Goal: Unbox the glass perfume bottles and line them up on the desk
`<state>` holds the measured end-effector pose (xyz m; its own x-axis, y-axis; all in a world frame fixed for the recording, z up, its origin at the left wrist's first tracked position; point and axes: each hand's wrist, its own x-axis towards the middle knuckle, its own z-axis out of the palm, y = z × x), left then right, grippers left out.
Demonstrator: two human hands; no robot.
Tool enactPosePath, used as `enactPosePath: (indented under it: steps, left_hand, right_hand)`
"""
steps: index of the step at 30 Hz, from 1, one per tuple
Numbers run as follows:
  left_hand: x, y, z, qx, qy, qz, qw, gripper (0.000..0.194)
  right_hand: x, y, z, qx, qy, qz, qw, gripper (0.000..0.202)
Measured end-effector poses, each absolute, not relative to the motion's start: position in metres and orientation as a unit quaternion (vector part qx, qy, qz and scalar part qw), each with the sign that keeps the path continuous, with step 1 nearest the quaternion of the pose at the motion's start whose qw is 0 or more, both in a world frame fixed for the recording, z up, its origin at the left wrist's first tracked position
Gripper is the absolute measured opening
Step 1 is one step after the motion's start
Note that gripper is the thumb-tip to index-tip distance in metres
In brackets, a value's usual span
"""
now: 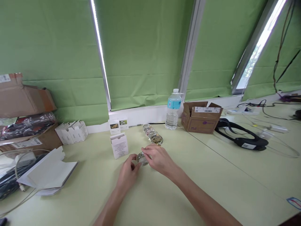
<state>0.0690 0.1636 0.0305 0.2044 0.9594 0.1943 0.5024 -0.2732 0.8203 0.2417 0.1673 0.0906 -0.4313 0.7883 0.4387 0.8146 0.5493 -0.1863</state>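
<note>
A small round, shiny disc (142, 159) rests at the table's middle, between both hands. My left hand (130, 166) grips its left edge with thumb and fingers. My right hand (154, 156) is over its right side, fingertips pinched together at its upper edge; what they pinch is too small to make out. Just behind, a row of similar round, shiny discs (151, 133) runs away toward the window. To the left of them stands a white printed box (119, 146), with two small picture cards (118, 125) behind it.
A water bottle (172, 113) and an open cardboard box (201, 117) stand at the back, with a black headset (246, 141) to their right. White boxes (72, 132), folded white papers (50, 172) and cartons (25, 100) are at the left.
</note>
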Motion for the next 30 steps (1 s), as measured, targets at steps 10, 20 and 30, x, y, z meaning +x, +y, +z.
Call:
enactPosePath:
  steps: [10,20,30]
  left_hand:
    - [0.070,0.164,0.030,0.712,0.509,0.372,0.309,0.021]
    - [0.069,0.164,0.031,0.709,0.517,0.365,0.311,0.021]
    - [0.069,0.165,0.027,0.714,0.518,0.358,0.304,0.021]
  right_hand:
    - [0.233,0.160,0.096,-0.515,-0.824,-0.023,0.235,0.035]
    - [0.236,0.162,0.090,-0.532,-0.811,-0.019,0.244,0.029]
    - [0.252,0.161,0.103,-0.572,-0.775,0.008,0.269,0.029]
